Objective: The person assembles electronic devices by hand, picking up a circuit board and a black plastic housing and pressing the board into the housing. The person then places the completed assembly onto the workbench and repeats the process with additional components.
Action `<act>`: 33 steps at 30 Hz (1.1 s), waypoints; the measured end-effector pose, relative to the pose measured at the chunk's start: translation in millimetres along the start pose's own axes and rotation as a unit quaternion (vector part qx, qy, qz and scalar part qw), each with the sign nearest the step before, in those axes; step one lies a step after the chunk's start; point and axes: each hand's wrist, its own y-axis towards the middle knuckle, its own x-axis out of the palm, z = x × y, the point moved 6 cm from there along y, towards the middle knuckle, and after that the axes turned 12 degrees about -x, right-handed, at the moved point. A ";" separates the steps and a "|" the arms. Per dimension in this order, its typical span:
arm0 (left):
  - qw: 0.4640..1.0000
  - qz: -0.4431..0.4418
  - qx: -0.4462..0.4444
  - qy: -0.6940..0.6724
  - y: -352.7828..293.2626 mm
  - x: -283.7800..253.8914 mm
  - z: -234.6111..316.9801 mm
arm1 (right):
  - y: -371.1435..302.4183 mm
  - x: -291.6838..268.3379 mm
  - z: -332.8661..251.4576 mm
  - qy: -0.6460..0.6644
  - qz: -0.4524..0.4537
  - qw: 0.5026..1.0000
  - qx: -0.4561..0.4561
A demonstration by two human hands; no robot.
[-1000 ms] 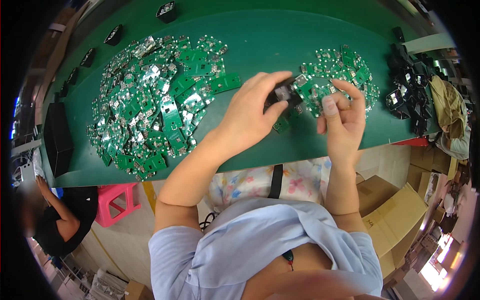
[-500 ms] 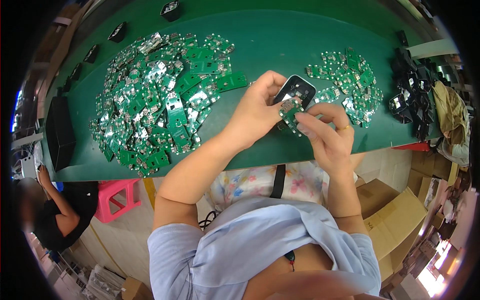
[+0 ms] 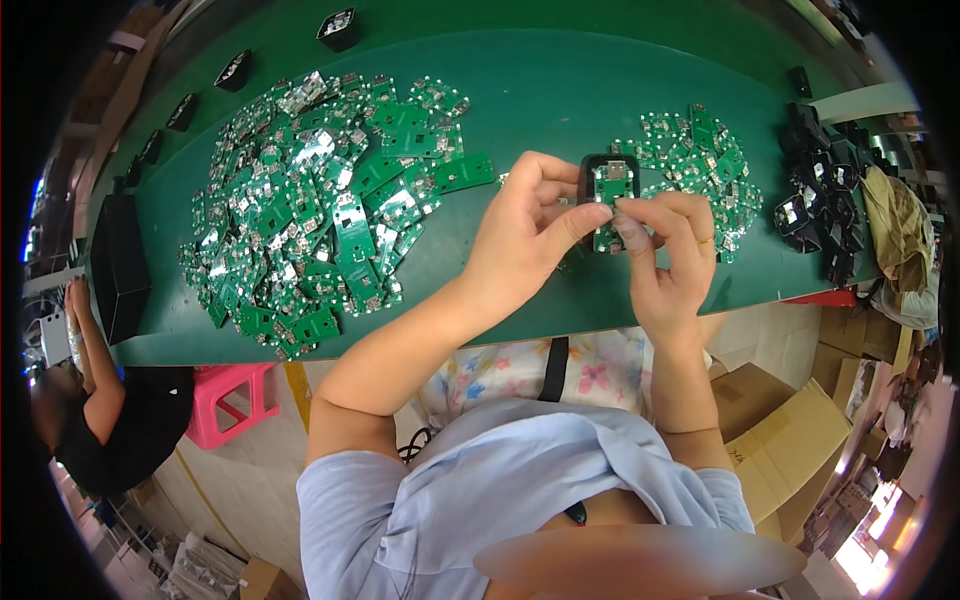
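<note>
My left hand (image 3: 530,225) is closed round a small black plastic casing (image 3: 588,172), held above the green table. A green circuit board (image 3: 613,187) with a metal connector at its far end lies over the casing's inside, lengthwise with it. The thumb of this hand presses on the board's left edge. My right hand (image 3: 672,240) pinches the same board near its lower end, fingertips close to the left thumb. Whether the board is seated in the casing I cannot tell. To the left spreads a large pile of circuit boards (image 3: 350,225); a smaller board pile (image 3: 728,165) lies just beyond my right hand.
Black plastic parts (image 3: 815,185) are heaped at the table's right end, beside a brown bag (image 3: 897,220). A black box (image 3: 120,268) stands at the left end. Small black containers (image 3: 337,32) line the far side. A co-worker (image 3: 105,410) sits left, near a pink stool (image 3: 232,400).
The casing has turned from slanted to nearly upright in my left hand. The board, tilted over its lower edge before, has moved up and now lies along the casing.
</note>
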 end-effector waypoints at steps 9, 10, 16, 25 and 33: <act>0.999 0.011 0.034 0.023 1.8 1.2 -3.4 | 4.0 2.3 -4.3 -0.061 0.001 0.995 -0.083; 0.998 0.013 0.045 0.030 1.6 0.8 -2.8 | 4.3 3.4 -7.8 -0.076 -0.004 0.990 -0.117; 0.999 0.018 0.012 0.026 2.6 3.1 -4.7 | 2.0 2.2 -6.0 -0.105 -0.027 0.986 -0.128; 0.999 0.008 0.038 0.015 4.7 17.3 4.1 | -16.4 -0.2 31.6 0.322 0.036 0.917 0.235; 0.983 -0.047 0.068 0.162 28.9 52.5 28.8 | -4.9 -28.1 39.0 0.209 0.002 0.964 0.162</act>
